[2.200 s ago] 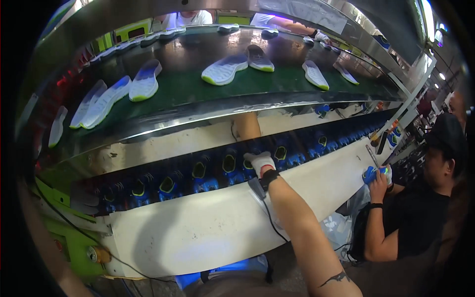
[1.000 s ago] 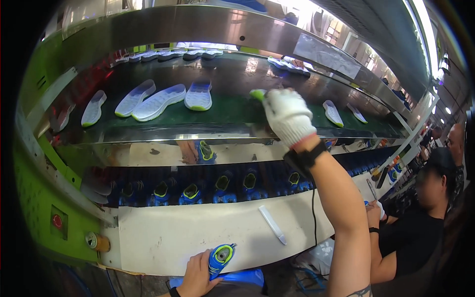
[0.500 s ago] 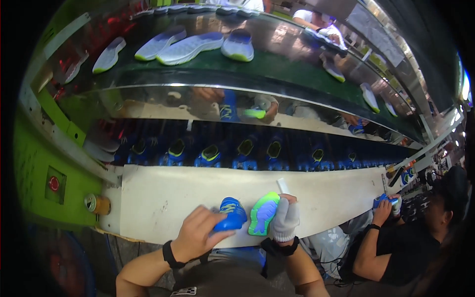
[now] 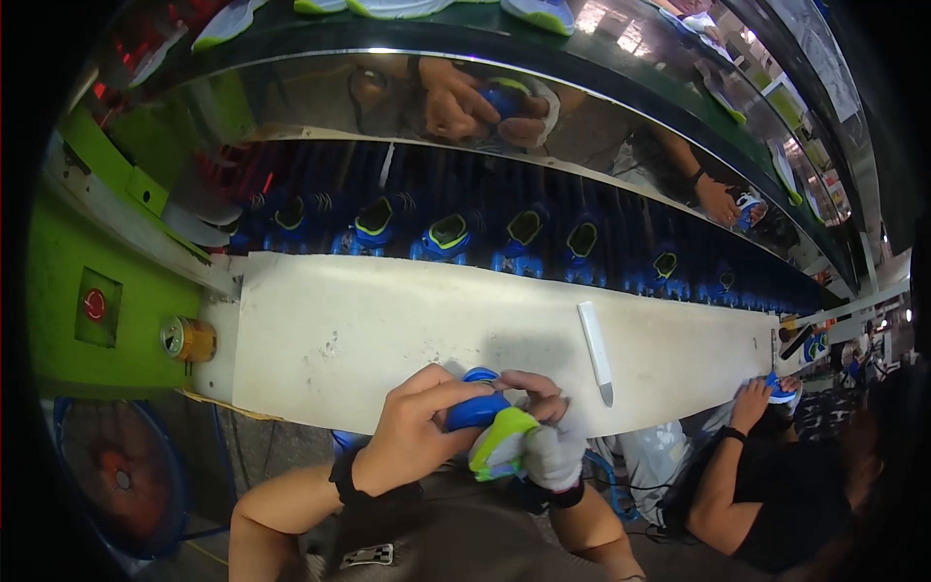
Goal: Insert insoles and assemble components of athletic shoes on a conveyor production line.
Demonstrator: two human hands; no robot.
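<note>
Close to my body, at the bench's front edge, my left hand (image 4: 407,436) is closed on a blue shoe upper (image 4: 473,411). My right hand (image 4: 555,448), in a whitish glove with bare fingertips, grips a shoe sole (image 4: 501,444) with a bright green rim and pale grey-white sides. Sole and upper are held against each other, the sole tilted at the upper's near right side. Whether they are joined is hidden by my fingers. Right of my hands, a white-handled knife (image 4: 593,349) lies on the pale bench top (image 4: 320,301).
Behind the bench runs a row of blue shoe uppers (image 4: 448,233). Above it, a green belt carries pale soles (image 4: 538,15). A can (image 4: 189,339) stands at left by a red button (image 4: 93,305); a fan (image 4: 121,478) is below. A co-worker (image 4: 766,475) handles a shoe at right.
My hands have brought the upper and the sole together from apart. The sole has turned from its underside. The view has tipped down, and the knife now shows whole.
</note>
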